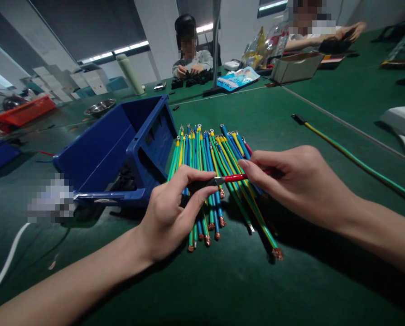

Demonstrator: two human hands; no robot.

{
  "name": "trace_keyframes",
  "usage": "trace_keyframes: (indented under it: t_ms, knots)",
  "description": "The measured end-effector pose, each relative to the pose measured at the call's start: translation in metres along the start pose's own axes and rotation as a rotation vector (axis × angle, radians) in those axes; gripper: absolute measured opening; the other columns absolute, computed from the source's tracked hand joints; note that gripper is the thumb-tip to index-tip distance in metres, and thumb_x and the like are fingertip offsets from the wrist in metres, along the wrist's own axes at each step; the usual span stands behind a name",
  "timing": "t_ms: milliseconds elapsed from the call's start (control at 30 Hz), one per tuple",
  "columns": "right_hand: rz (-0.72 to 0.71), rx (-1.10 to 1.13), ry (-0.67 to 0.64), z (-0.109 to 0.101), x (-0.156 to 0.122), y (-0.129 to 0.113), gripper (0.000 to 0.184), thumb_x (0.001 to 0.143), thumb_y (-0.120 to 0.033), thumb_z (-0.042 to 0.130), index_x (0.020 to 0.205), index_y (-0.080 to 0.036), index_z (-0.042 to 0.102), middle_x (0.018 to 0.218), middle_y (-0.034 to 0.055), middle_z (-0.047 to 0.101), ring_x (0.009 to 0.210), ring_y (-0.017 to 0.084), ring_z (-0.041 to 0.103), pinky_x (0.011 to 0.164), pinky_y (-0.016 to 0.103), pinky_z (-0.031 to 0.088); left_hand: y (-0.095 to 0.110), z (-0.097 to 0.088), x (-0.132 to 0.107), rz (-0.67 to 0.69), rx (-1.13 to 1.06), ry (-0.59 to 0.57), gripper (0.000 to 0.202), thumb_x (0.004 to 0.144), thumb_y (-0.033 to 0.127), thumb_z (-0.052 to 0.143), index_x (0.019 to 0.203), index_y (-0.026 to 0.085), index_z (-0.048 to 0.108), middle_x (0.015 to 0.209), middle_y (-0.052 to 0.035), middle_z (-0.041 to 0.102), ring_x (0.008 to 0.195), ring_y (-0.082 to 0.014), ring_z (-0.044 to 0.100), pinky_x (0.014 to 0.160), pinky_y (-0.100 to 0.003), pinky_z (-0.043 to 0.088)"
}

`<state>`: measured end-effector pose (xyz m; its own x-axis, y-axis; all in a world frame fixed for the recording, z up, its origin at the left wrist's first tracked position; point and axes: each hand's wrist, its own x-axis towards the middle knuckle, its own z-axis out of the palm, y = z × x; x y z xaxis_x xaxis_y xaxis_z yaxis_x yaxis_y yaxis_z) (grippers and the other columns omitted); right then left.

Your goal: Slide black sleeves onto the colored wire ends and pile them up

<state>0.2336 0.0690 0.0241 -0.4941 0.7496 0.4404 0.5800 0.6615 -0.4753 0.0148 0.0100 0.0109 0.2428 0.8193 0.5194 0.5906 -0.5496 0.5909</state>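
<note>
Your left forearm (97, 267) and right forearm (382, 231) are nearest the camera, coming in from bottom left and the right edge. Red cable (234, 178) is strung between your two hands, above the cable pile (207, 156) on the tabletop (223, 290).

Risks, my read:
- Metal end (220, 180) of the red cable meets the black sleeve (201, 184). Can't tell how deep it sits; your fingers hide the rest. Pushing off-axis could snag it on the sleeve mouth.
- Loose pinch on either side could let cable or sleeve twist or slip.
- Low wrists could drag the pile; bare copper ends (278, 253) stick out toward you and could catch and fray.

Pose: left hand (170, 213), knuckles up, thumb and index grip closed on the sleeve, pointing right. Right hand (294, 181) mirrors it, back of hand up, grip pinching the red cable, pointing left. Tips face each other, just apart, cable near level.

Blue bin (87, 136) sits beside your left hand, black pieces (122, 179) inside. Lone green-yellow cable (359, 164) lies beyond your right.
</note>
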Motion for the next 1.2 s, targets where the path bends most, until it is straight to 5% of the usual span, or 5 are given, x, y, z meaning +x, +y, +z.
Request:
trace_keyframes:
  t_ms: [367,500,667,833,1200]
  knots:
    - [-0.076,-0.071,-0.027,0.0075,0.0003,0.0001,0.046,0.093,-0.036,0.044,0.05,-0.02,0.042,0.047,-0.0051,0.023,0.042,0.008,0.022,0.046,0.028,0.015,0.0008,-0.0022,0.001,0.144,0.013,-0.159,0.02,0.094,0.015,0.062,0.114,0.016,0.059,0.103,-0.0022,0.072,0.093,-0.0126,0.07,0.082,-0.018,0.053]
    - [-0.159,-0.091,-0.016,0.0086,-0.0027,-0.002,0.044,0.094,-0.036,0.048,0.054,-0.019,0.051,0.044,-0.0056,0.035,0.04,0.007,0.029,0.045,0.027,0.017,0.0012,-0.0008,0.0001,0.192,0.016,-0.19,0.02,0.093,0.013,0.064,0.113,0.014,0.058,0.103,-0.0023,0.071,0.093,-0.0106,0.069,0.086,-0.016,0.051]
    - [-0.189,-0.121,0.068,0.0058,-0.0048,-0.0008,0.026,0.094,-0.036,0.055,0.077,-0.02,0.065,0.062,-0.0018,0.061,0.048,0.009,0.046,0.049,0.025,0.028,0.0008,0.0007,0.0025,0.064,-0.059,-0.106,0.038,0.09,0.02,0.07,0.124,0.016,0.052,0.113,-0.0023,0.068,0.107,-0.0121,0.066,0.094,-0.016,0.049]
    - [-0.196,-0.164,0.108,0.0007,-0.0007,0.0044,0.029,0.095,-0.041,0.052,0.082,-0.018,0.064,0.069,0.0026,0.063,0.058,0.013,0.052,0.053,0.027,0.035,0.0004,-0.0019,0.0073,-0.01,-0.005,-0.067,0.018,0.094,0.025,0.064,0.109,0.013,0.066,0.1,-0.0027,0.074,0.092,-0.0134,0.071,0.086,-0.02,0.052]
    - [-0.195,-0.177,0.184,0.0014,-0.0022,0.004,0.022,0.093,-0.036,0.056,0.086,-0.018,0.066,0.07,0.0046,0.063,0.061,0.017,0.055,0.054,0.031,0.037,0.004,-0.0011,0.0055,-0.026,-0.032,0.042,0.024,0.093,0.017,0.065,0.114,0.008,0.07,0.105,-0.0068,0.077,0.092,-0.0143,0.074,0.088,-0.02,0.054]
